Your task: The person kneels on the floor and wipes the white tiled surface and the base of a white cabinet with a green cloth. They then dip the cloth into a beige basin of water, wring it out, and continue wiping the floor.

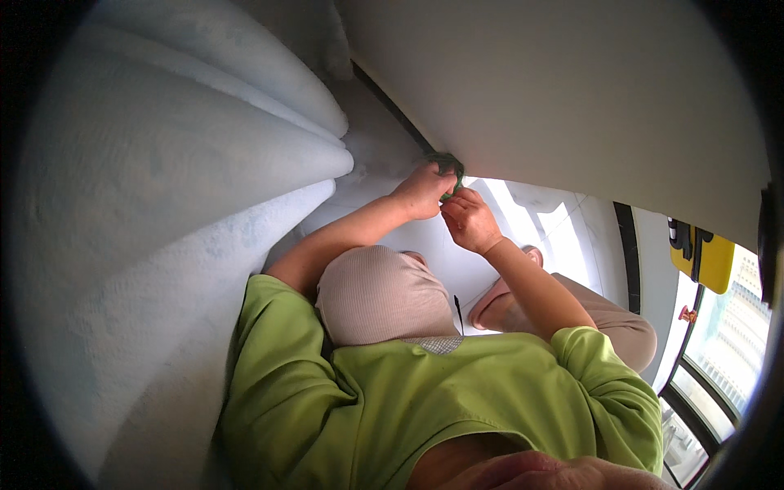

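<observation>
My left hand (pixel 425 188) is closed around a bundle of dark green cord-like strands (pixel 452 164), low beside the bottom corner of a pale wall. Close against it, my right hand (pixel 470 219) has its fingertips pinched together at the lower end of the strands. What exactly sits between those fingertips is hidden. Both forearms reach forward past my bent knee (pixel 383 294), which is in beige ribbed trousers.
Pale fluffy bedding (pixel 184 165) hangs in folds along the left. The pale wall (pixel 551 104), with a black skirting strip (pixel 392 104), rises at upper right. Below lies white tiled floor (pixel 551 214). A yellow object (pixel 704 260) hangs near the window (pixel 726 331).
</observation>
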Demonstrator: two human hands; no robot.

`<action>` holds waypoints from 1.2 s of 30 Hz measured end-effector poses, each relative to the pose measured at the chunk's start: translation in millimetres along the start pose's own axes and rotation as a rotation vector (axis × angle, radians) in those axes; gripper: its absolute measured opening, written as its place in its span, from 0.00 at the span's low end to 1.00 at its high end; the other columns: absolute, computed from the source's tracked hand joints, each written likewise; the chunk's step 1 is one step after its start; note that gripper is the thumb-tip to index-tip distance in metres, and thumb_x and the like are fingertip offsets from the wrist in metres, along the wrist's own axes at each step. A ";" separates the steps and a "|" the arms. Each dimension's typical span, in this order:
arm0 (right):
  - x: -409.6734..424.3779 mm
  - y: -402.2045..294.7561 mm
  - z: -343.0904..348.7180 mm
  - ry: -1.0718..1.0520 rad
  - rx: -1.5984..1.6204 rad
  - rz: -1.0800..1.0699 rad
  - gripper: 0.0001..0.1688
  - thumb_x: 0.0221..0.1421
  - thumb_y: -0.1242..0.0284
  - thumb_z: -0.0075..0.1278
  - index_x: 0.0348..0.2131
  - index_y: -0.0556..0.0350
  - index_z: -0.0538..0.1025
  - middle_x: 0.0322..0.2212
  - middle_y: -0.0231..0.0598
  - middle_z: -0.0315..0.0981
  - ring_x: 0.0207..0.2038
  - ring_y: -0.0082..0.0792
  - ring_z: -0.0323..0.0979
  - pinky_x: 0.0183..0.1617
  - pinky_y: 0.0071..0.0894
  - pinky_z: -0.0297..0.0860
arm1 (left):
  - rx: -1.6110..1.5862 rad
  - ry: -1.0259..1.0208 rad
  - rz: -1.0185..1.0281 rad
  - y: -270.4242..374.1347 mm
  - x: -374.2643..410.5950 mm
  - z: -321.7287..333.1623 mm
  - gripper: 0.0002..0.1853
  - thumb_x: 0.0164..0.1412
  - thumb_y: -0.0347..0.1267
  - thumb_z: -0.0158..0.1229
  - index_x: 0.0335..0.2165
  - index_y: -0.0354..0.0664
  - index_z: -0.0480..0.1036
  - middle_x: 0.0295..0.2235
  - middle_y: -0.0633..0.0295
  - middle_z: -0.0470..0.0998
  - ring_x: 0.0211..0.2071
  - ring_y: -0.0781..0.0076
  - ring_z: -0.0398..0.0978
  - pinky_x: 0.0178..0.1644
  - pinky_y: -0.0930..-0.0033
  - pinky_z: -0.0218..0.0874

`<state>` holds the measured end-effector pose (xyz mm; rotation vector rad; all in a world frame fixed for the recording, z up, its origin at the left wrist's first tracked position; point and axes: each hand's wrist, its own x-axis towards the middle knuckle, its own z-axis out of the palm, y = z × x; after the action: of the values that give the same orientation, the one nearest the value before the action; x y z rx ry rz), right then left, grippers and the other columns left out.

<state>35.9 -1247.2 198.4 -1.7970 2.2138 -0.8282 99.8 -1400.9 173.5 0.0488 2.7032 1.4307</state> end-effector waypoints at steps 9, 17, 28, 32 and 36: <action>-31.7 -9.3 -24.6 -0.053 0.078 0.163 0.08 0.38 0.79 0.53 0.26 0.54 0.75 0.30 0.36 0.74 0.34 0.39 0.69 0.40 0.35 0.65 | -0.850 -0.018 -0.067 -12.5 -6.4 16.8 0.18 0.42 0.13 0.43 0.35 0.36 0.65 0.33 0.59 0.73 0.38 0.65 0.68 0.44 0.68 0.61; -27.4 6.5 -22.4 0.138 0.411 0.658 0.09 0.48 0.76 0.51 0.33 0.58 0.76 0.33 0.40 0.76 0.29 0.32 0.74 0.34 0.28 0.69 | -1.893 0.151 -0.290 -35.2 -35.0 -16.6 0.17 0.42 0.17 0.46 0.35 0.40 0.68 0.40 0.57 0.70 0.44 0.63 0.66 0.51 0.62 0.57; 1.9 5.2 -24.9 0.161 0.496 0.791 0.11 0.51 0.73 0.51 0.35 0.59 0.76 0.27 0.39 0.76 0.26 0.25 0.71 0.35 0.25 0.68 | -1.691 0.528 -0.190 -29.8 -16.6 -67.6 0.28 0.48 0.23 0.52 0.51 0.44 0.62 0.49 0.57 0.66 0.51 0.58 0.61 0.56 0.57 0.53; 1.8 6.7 -23.5 0.182 0.516 0.792 0.11 0.51 0.72 0.51 0.35 0.59 0.76 0.26 0.39 0.76 0.26 0.25 0.71 0.34 0.25 0.68 | -1.593 0.968 -0.142 -55.4 -12.7 -123.0 0.28 0.49 0.26 0.55 0.51 0.46 0.62 0.50 0.59 0.66 0.51 0.61 0.61 0.54 0.61 0.55; 6.1 5.8 -28.8 0.097 0.543 0.823 0.13 0.55 0.71 0.49 0.37 0.62 0.75 0.30 0.38 0.76 0.33 0.26 0.73 0.40 0.24 0.67 | -1.458 1.534 -0.261 -87.6 -24.5 -177.7 0.21 0.53 0.29 0.55 0.47 0.49 0.67 0.50 0.61 0.65 0.50 0.63 0.63 0.50 0.64 0.57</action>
<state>16.0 -1243.3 220.6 -0.5333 2.1765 -1.1423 109.5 -1598.3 202.1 -1.9093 0.8222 3.5738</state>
